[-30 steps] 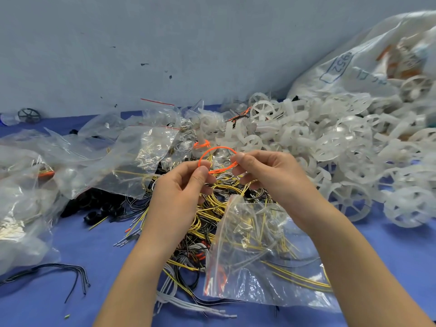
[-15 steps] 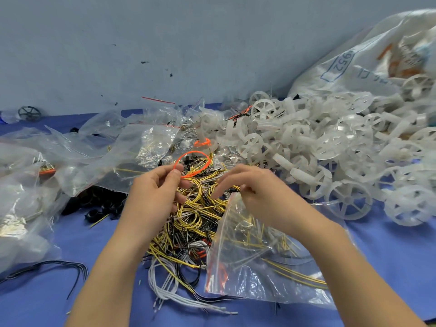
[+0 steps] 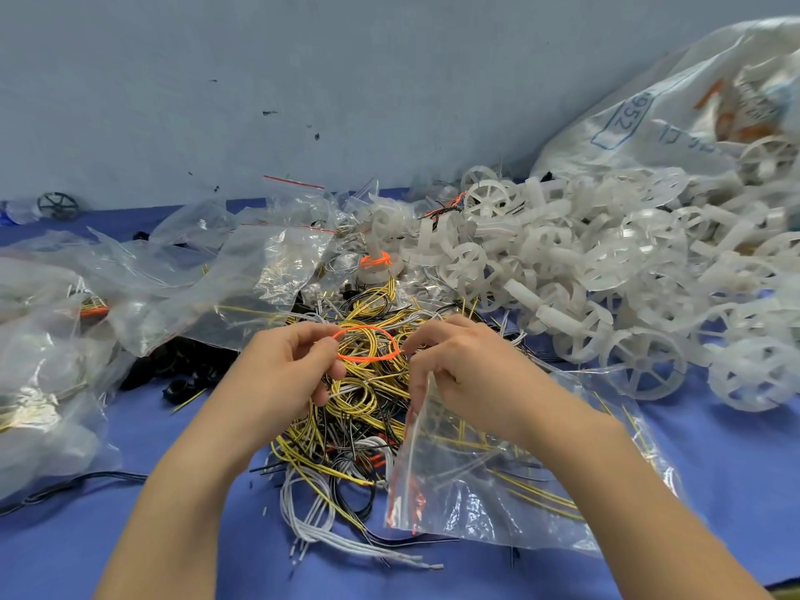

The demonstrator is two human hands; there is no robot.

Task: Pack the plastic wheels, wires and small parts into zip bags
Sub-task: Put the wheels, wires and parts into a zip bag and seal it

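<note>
While the left hand (image 3: pixel 281 370) and the right hand (image 3: pixel 467 374) are each pinching one side of an orange rubber band (image 3: pixel 363 359), the loop is stretching between their fingertips, over the pile of wires (image 3: pixel 346 430). The right hand's lower fingers are also curling round the top edge of a zip bag (image 3: pixel 498 491), which is hanging from them back toward the wrist. It is holding a few yellow wires, and something orange near its lower corner is too blurred to name.

The wires under the fingers are lying tangled, yellow, black and white, too many to count. Just beyond the fingertips a second band (image 3: pixel 374 259), also orange, is sitting on a white wheel.

Right of the right fingers, white plastic wheels (image 3: pixel 606 275) are lying heaped, past counting, in front of a large sack (image 3: pixel 675 101) that the frame edge is cutting off. Its blue print is showing "952" in a box, while the marks beside it are not legible.

Left of the left fingers, clear bags (image 3: pixel 268 270) with red seal strips are lying crumpled and overlapping, so their number cannot be told. Small black parts (image 3: pixel 173 365) are half hiding under them. Far left, one dark wheel (image 3: pixel 58 205) is sitting by the wall.
</note>
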